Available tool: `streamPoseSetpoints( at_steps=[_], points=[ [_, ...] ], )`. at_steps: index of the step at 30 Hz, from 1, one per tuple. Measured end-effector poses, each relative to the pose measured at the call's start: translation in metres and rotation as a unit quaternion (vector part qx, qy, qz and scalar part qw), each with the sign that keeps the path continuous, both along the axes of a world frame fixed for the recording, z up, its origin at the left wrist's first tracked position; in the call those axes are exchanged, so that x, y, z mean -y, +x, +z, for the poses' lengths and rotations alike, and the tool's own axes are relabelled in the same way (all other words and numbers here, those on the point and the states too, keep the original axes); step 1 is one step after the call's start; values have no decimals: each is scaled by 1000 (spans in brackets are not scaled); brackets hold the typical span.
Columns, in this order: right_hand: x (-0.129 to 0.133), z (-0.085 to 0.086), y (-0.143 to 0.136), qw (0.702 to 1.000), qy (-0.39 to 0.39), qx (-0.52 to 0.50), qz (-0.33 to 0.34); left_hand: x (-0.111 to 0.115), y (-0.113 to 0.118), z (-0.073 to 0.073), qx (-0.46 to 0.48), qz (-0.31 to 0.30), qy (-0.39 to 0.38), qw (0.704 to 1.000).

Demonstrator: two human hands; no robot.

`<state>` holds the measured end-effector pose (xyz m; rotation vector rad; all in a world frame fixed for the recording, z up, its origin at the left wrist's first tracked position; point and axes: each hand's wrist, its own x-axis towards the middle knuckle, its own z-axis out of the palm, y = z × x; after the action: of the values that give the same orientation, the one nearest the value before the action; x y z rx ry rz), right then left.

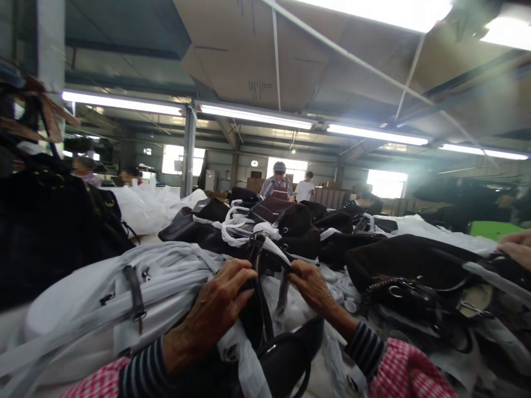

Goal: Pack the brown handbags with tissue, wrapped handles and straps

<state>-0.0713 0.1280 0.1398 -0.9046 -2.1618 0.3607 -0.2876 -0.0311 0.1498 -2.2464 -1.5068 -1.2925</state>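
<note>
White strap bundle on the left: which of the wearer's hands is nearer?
Left. The left hand is just right of the bundle in view, beside the dark zip; the right hand is farther right, across the zip.

Pale work surface (pixel 10 321) showing only in patches, mostly disappearing under bags. Near left: white-wrapped bundle (pixel 83 298) lying flat, pale straps and dark buckled tab trailing over it. Left: bulky black bag (pixel 62 232) standing upright. Near middle: black zipped bag (pixel 290 356) lying among loose white wrapping (pixel 251 359). Right: dark brown bag (pixel 398 257) slumping. Far middle: dark bags (pixel 286 218) piling up. Far left: crumpled white sheeting (pixel 145 207) heaping.
</note>
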Motion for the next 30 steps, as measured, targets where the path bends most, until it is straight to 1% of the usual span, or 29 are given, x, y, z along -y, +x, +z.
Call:
streamPoseSetpoints(
  at_steps=[2,4,6,9,11,13,15,17,18,20,22,23,25,28,29,30],
  points=[
    [-8,12,12,998,35,-32,-37,10,7,1,-90,-48,-29,994],
    [-15,23,25,995,41,-35,-89,19,17,7,-165,-102,-92,977],
    [-20,27,36,991,33,-14,-130,23,28,16,-205,-126,-155,958],
    [-26,23,47,986,24,16,-165,23,43,25,-239,-114,-193,945],
    [-30,18,54,981,17,35,-188,23,48,27,-254,-112,-210,938],
    [-33,12,60,977,4,53,-206,27,46,26,-240,-114,-247,932],
    [-36,9,66,974,-11,69,-214,35,37,23,-180,-111,-300,930],
    [-37,8,71,974,-20,79,-213,45,21,18,-74,-96,-341,932],
    [-37,7,73,974,-20,83,-211,49,12,16,-13,-84,-346,934],
    [-37,7,77,975,-20,87,-204,56,-4,12,77,-54,-321,942],
    [-37,6,80,977,-24,88,-195,60,-17,9,120,-40,-288,949],
    [-37,5,81,978,-29,87,-188,62,-20,8,141,-44,-278,949],
    [-37,4,84,981,-43,81,-173,65,-25,2,222,-58,-270,935],
    [-40,5,91,984,-69,66,-152,72,-27,-11,380,-48,-226,896],
    [-41,5,95,984,-82,60,-145,74,-28,-16,404,-48,-208,889],
    [-43,7,99,984,-98,55,-138,77,-28,-21,406,-60,-196,891]
  ],
)
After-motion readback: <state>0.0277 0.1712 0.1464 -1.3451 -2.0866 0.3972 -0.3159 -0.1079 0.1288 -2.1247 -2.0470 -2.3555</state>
